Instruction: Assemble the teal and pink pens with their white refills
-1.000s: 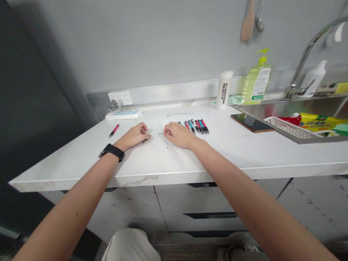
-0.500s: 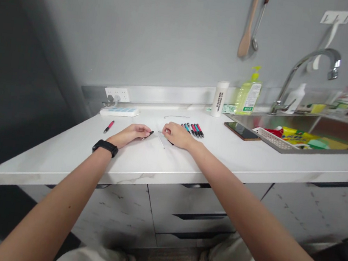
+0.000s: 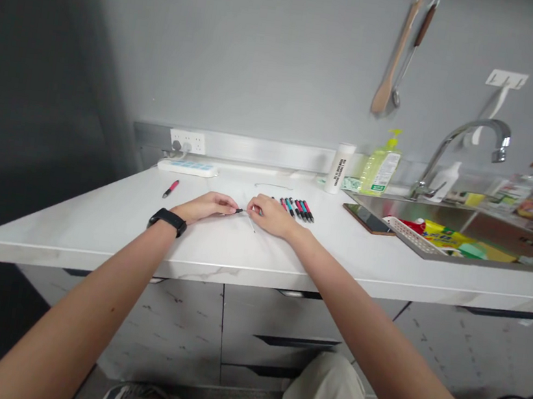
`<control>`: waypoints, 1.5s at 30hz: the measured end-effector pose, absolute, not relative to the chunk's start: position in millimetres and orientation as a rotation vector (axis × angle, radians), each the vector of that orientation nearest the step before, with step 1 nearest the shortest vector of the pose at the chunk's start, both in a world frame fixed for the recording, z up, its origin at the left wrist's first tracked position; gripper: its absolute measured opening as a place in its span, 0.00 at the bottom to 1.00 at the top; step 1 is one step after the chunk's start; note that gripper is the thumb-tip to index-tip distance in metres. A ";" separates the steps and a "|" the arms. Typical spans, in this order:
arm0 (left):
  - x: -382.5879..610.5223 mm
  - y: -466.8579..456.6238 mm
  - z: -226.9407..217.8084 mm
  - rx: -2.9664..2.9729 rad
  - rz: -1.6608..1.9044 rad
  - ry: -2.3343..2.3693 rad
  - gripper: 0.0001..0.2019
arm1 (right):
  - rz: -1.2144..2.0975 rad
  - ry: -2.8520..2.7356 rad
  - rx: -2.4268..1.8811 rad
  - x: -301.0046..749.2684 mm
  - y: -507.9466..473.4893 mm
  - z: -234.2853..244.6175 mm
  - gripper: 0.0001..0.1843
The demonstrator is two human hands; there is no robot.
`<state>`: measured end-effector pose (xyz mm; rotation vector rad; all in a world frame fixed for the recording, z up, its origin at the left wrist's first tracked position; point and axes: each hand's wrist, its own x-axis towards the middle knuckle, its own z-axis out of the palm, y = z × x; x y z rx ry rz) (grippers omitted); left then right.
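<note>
My left hand (image 3: 209,207), with a black watch on the wrist, pinches a small black pen part (image 3: 239,210) just above the counter. Fingertips of my right hand (image 3: 267,214) close at the other end of that part; whatever sits between them is too small to make out. A thin white pen refill (image 3: 252,223) lies slanted on the counter, partly below my right hand. Beyond my right hand is a row of several pens (image 3: 300,210) with red, teal and black bodies. One red and black pen (image 3: 170,189) lies apart, to the left.
Along the wall stand a power strip (image 3: 188,167), a white canister (image 3: 339,168) and a yellow-green soap bottle (image 3: 380,169). A phone (image 3: 367,218) lies beside the sink (image 3: 429,250), which holds packets and a white basket. The white counter (image 3: 95,229) ends at a front edge near my forearms.
My hands have come together, so the black pen part now meets my right fingertips. The camera view has tilted up, and my legs have shifted below the counter.
</note>
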<state>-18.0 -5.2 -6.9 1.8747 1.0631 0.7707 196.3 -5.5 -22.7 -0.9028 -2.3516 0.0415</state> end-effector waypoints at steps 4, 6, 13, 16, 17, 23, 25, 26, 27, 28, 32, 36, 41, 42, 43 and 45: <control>-19.1 -3.0 -10.1 1.882 0.778 1.027 0.14 | 0.025 -2.338 -0.861 193.7 -7.2 -21.0 0.07; -19.9 -1.2 -12.0 1.860 0.782 0.995 0.14 | 0.013 -2.315 -0.854 192.7 -8.2 -20.1 0.08; -21.7 1.4 -13.7 1.773 0.796 0.898 0.14 | -0.042 -2.318 -0.815 192.8 -10.0 -20.2 0.13; -21.4 0.8 -12.8 1.753 0.804 0.848 0.15 | -0.082 -2.370 -0.813 192.9 -11.6 -20.4 0.15; -21.3 0.7 -12.6 1.746 0.805 0.844 0.15 | -0.087 -2.375 -0.825 192.7 -12.1 -20.4 0.16; -21.9 2.1 -11.6 1.659 0.852 0.895 0.15 | -0.044 -2.298 -0.932 194.6 -9.1 -23.6 0.16; -21.7 3.8 -11.5 1.672 0.858 0.912 0.13 | -0.036 -2.293 -0.985 196.9 -6.2 -25.4 0.15; -21.4 4.9 -11.7 1.689 0.868 0.926 0.12 | -0.035 -2.291 -1.012 198.1 -5.0 -26.1 0.15; -21.1 6.0 -12.0 1.705 0.886 0.943 0.11 | -0.034 -2.290 -1.038 199.1 -4.1 -26.7 0.14; -20.7 7.0 -12.4 1.717 0.904 0.964 0.10 | -0.032 -2.287 -1.062 200.1 -3.6 -27.2 0.14; -18.4 8.8 -13.8 1.735 0.940 1.046 0.13 | -0.007 -2.272 -1.145 202.3 -3.6 -27.7 0.14; -15.3 6.6 -14.1 1.784 0.893 1.088 0.14 | 0.013 -2.260 -1.186 203.9 -3.8 -27.3 0.14; -14.0 6.1 -16.3 1.837 0.855 1.065 0.13 | -0.004 -2.268 -1.198 203.3 -6.9 -24.4 0.12; -14.2 6.3 -17.0 1.848 0.848 1.056 0.12 | -0.007 -2.279 -1.202 202.4 -8.3 -23.7 0.11; -14.5 6.4 -17.6 1.863 0.841 1.050 0.12 | -0.006 -2.294 -1.203 201.4 -9.7 -23.1 0.09; -14.8 5.8 -18.4 1.906 0.835 1.052 0.12 | 0.002 -2.333 -1.183 199.0 -12.3 -22.4 0.10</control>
